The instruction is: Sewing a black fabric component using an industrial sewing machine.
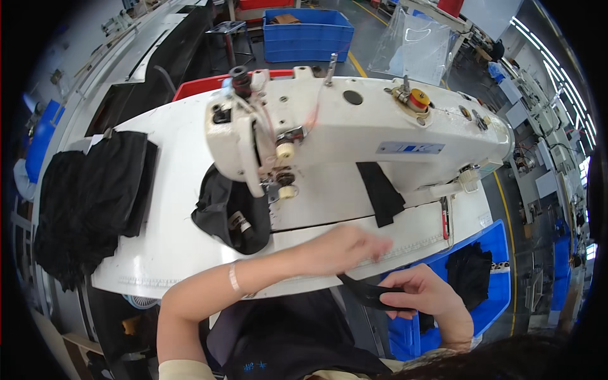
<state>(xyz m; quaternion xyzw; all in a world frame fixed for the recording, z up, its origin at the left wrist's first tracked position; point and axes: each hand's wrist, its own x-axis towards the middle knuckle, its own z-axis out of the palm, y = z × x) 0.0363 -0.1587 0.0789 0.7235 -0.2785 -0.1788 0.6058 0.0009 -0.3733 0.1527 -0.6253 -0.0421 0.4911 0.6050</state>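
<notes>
My right hand [423,292] pinches a black fabric strip [364,292] between thumb and fingers at the table's front edge. The strip curves away to the left, its far end just below my left hand [345,250]. That left hand reaches across in front of the sewing machine [342,130], its fingers smeared by motion; whether it touches the strip I cannot make out. A looped black fabric piece [256,237] with a white label lies beside the machine's needle area. More black strips [380,193] lie flat beneath the machine arm.
Folded black fabric pieces [117,183] are piled on the left of the white table [171,253]. Red-handled snips [445,218] rest at the table's right. Below them stands a blue bin [503,291] holding black fabric [468,272]. Another blue bin [307,41] stands behind the machine.
</notes>
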